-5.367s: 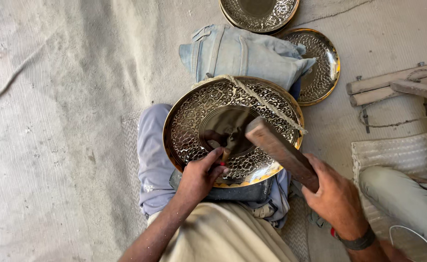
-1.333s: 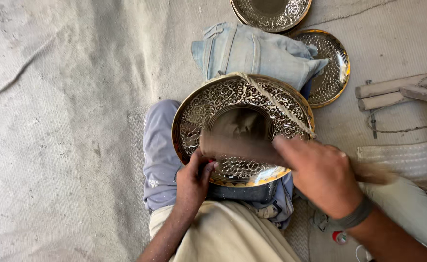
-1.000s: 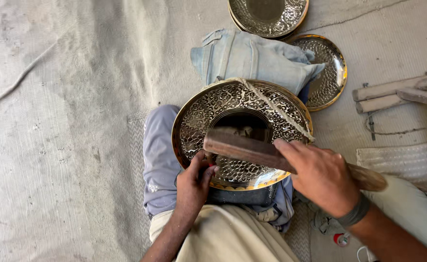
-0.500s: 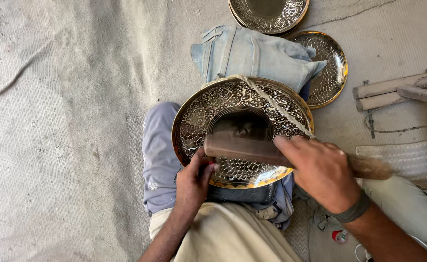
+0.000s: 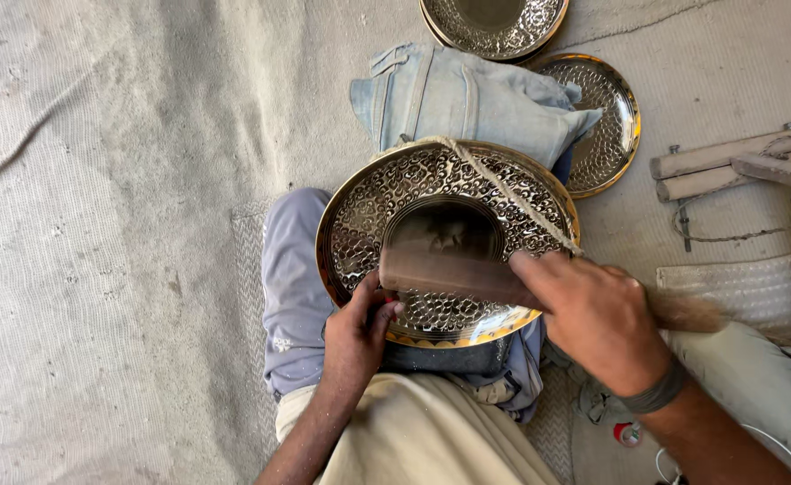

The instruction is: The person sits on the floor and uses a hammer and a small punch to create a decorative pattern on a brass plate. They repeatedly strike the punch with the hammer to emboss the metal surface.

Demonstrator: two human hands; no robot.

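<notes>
Closed around the wooden mallet (image 5: 467,277), my right hand (image 5: 593,319) grips it partway along its length, with the flat dark head blurred over the middle of the engraved brass tray (image 5: 369,216) and the handle end blurred out past my wrist to the right. On that wrist I see a dark band (image 5: 654,395). My left hand (image 5: 360,328) sits at the near rim of the tray, fingers curled and pinched on something small pressed to the metal just under the mallet head; it is too hidden for me to say what it is. I see the tray resting tilted on my lap, propped over grey-blue cloth (image 5: 292,287) on my leg, its patterned border bright and its plain round centre dark. A length of cord (image 5: 512,193) runs slantwise across the tray's upper right. Beyond the tray lies a folded pale blue garment (image 5: 467,94), touching its far edge. Two more patterned trays (image 5: 613,126) lie behind the garment, one partly under it, the other cut off at the top of the view. Off to the right on the concrete floor (image 5: 99,224) lie some wooden sticks (image 5: 728,162) with wire
</notes>
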